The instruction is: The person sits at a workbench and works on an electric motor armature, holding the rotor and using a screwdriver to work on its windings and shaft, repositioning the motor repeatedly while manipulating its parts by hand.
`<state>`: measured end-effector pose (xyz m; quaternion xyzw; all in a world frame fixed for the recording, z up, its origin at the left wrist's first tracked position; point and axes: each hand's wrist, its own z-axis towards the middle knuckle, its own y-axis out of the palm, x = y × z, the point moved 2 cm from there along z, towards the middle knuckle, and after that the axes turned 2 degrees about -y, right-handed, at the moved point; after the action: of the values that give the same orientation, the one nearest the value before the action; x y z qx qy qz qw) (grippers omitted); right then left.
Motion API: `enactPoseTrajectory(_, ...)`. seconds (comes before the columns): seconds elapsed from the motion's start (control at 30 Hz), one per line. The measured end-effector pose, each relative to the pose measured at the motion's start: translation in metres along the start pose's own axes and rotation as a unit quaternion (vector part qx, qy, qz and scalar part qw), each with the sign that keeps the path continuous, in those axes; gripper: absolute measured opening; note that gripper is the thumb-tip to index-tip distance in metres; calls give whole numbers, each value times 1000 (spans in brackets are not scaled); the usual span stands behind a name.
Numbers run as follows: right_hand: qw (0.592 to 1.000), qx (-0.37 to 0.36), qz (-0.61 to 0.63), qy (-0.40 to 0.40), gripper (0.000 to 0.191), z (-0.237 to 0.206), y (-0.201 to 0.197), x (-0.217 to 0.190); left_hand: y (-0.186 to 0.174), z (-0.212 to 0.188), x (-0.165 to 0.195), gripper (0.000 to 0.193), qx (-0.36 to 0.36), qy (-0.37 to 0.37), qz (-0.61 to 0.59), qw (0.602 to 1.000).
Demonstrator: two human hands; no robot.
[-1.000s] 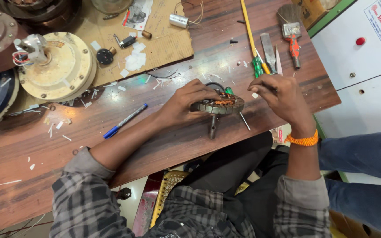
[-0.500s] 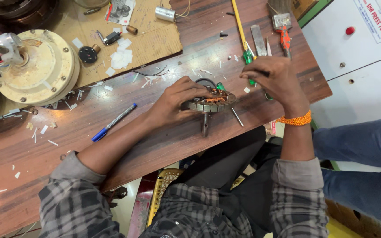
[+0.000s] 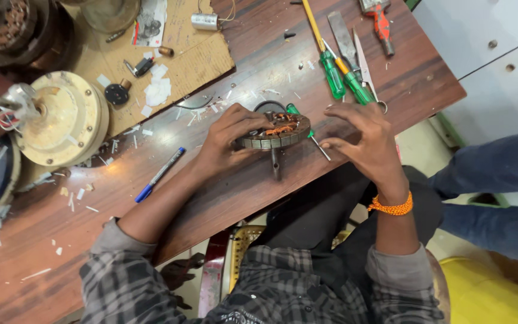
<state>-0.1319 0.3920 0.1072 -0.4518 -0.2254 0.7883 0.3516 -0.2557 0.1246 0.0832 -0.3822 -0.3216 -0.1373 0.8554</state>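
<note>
At table (image 3: 223,198) centre, a round grey metal stator with copper windings (image 3: 274,131), judged heavy, rigid, is clasped at its 9 o'clock rim by the left hand (image 3: 229,141); the right hand (image 3: 364,141) hovers spread, empty, at 3 o'clock.

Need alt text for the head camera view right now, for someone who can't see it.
The left hand grips a round motor stator with copper windings on a wooden table, while the right hand hovers open beside it. Green-handled screwdrivers, a blue pen and a cream motor housing lie around.
</note>
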Motion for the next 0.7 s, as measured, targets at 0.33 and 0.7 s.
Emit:
enactPoseTrajectory(0.33,940,-66,225,247,28,-15,17,22,1,-2,2,52,8,-16,23,1000)
enactPoseTrajectory(0.7,900,-63,293,318,19,-16,25,-31,-1,-1,0,50,26,-9,-30,999)
